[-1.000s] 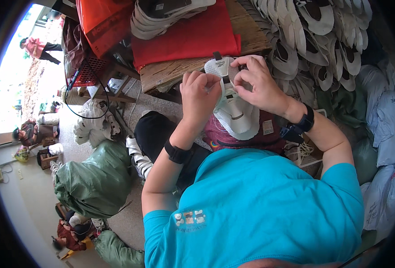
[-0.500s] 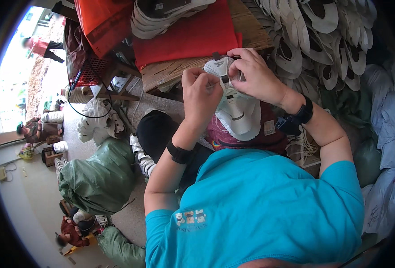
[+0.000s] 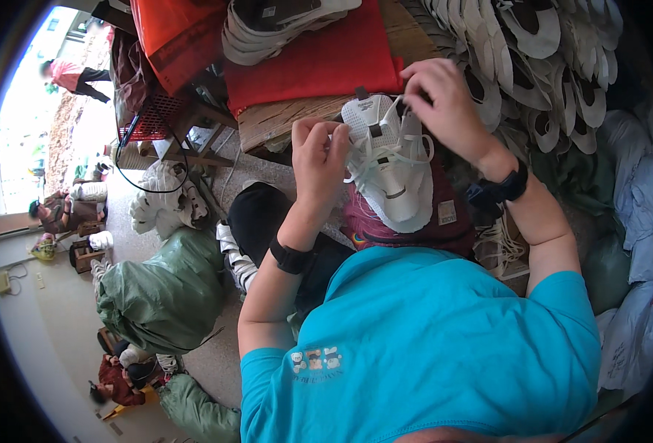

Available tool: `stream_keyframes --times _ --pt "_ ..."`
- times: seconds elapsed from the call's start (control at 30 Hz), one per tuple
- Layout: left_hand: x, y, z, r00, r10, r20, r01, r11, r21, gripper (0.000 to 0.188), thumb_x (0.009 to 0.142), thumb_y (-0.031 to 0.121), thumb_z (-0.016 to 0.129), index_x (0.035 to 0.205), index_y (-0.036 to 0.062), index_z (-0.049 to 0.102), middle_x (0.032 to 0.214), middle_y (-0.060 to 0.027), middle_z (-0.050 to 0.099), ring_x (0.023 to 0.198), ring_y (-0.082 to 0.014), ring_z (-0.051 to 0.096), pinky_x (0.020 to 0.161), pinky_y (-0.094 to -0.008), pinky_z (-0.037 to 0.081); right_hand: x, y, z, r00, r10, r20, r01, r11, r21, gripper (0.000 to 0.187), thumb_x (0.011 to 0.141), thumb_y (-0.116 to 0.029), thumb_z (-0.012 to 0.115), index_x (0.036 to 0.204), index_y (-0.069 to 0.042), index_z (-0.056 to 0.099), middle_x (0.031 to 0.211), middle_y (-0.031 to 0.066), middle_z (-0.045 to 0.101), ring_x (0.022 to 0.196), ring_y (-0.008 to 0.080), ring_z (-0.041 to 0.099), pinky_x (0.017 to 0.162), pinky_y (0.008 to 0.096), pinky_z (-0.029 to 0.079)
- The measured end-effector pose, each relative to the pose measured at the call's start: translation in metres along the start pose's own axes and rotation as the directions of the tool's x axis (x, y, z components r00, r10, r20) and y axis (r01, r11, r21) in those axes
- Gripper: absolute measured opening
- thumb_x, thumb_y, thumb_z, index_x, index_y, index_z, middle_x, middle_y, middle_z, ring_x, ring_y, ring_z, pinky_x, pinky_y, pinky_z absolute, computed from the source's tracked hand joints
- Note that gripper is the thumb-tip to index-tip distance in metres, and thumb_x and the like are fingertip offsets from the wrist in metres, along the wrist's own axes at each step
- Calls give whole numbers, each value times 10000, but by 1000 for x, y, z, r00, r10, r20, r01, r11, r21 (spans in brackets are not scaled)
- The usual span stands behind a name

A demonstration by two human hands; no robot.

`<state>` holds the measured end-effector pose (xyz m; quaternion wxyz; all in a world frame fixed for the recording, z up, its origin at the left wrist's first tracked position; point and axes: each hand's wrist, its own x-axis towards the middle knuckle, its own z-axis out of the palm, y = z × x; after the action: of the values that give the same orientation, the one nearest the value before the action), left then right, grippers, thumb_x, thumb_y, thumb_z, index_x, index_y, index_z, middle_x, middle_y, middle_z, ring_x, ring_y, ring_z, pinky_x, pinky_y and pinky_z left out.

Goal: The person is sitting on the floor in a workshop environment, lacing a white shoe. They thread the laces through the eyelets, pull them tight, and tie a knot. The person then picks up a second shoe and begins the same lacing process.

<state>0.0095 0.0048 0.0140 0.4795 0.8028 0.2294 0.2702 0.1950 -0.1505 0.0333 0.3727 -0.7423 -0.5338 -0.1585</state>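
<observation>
A white shoe upper (image 3: 398, 199) lies over my lap, toe toward me, its perforated tongue (image 3: 370, 118) against the table edge. Thin pale laces (image 3: 378, 156) cross its throat and loop out at the right side. At the upper's left edge my left hand (image 3: 317, 161) is closed in a pinch; whatever lies between its fingertips is hidden. My right hand (image 3: 448, 107), slightly blurred, is raised at the upper's right with fingers closed on a lace that runs up from beside the tongue. Beneath the upper is maroon cloth (image 3: 367, 227).
Ahead, a wooden table (image 3: 282, 122) carries red cloth (image 3: 311, 74) and stacked pale shoe parts (image 3: 256, 37). Many more uppers (image 3: 533, 81) are piled at the right, beside white bags (image 3: 644, 199). Green sacks (image 3: 160, 288) stand at the left, with other people seated beyond.
My right hand has moved up and right, drawing the lace with it. My left hand has shifted slightly left and down. Both have parted, uncovering the laces and tongue.
</observation>
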Motion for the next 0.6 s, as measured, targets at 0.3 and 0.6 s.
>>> stream_keyframes --times 0.3,0.6 --pt "1 10 15 891 449 73 -425 764 486 164 741 151 763 847 96 650 991 -80 533 895 -294 530 788 -378 419 2 -23 3 669 441 598 -585 -183 790 118 1010 -148 480 1003 -42 530 1011 121 654 838 185 684 761 330 569" --pt "-3 -16 -23 874 462 151 -482 785 390 201 776 83 714 908 37 569 896 -105 552 821 -301 542 720 -415 460 -11 10 5 667 495 558 -509 -245 825 66 993 -99 490 998 -49 533 867 47 591 721 128 609 790 384 585"
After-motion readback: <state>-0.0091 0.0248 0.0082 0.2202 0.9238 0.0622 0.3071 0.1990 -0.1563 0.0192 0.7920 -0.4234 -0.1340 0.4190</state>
